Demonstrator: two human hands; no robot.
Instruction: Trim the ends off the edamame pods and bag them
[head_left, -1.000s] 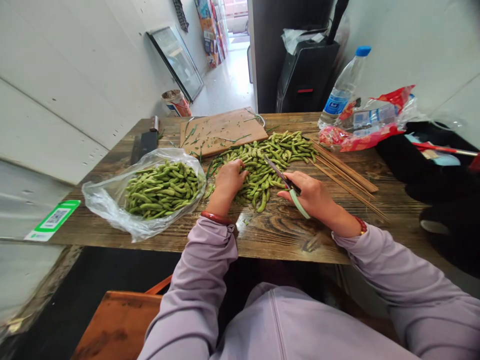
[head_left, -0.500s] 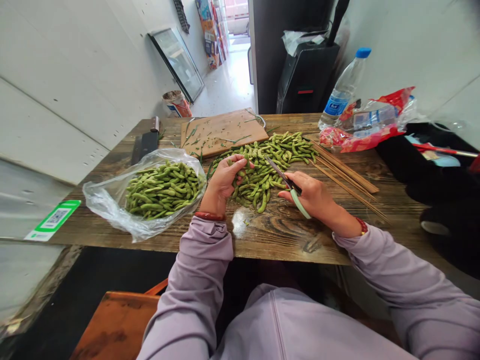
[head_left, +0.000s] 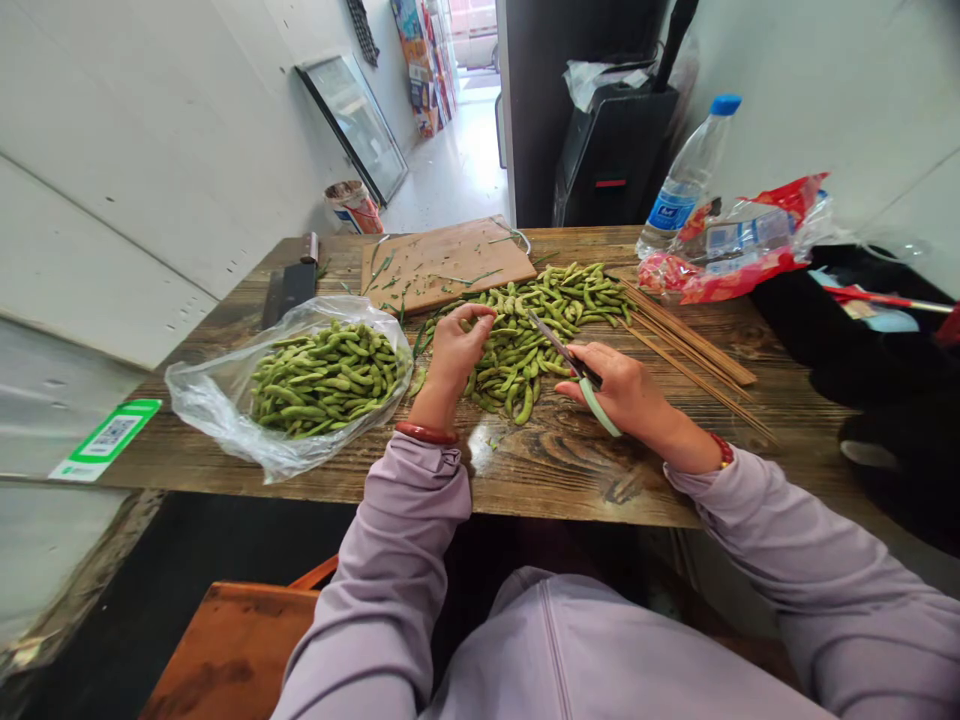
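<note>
My right hand grips a pair of scissors with pale green handles. The blades point up and left over a loose pile of green edamame pods. At the pile's left side is my left hand, its thumb and forefinger curled together; whatever they might hold is hidden. A single pod shows beside the left wrist. Farther left, a clear plastic bag lies open with many more pods inside.
Behind the pile lies a wooden cutting board with green scraps. Bamboo skewers lie to the right. Beyond them are a water bottle and red-and-clear packaging. A cleaver rests at the back left of the wooden table.
My left hand has turned over, back upward, and shifted slightly; the pod seen at its fingertips no longer shows there. A pod now shows left of the wrist. My right hand stays almost still.
</note>
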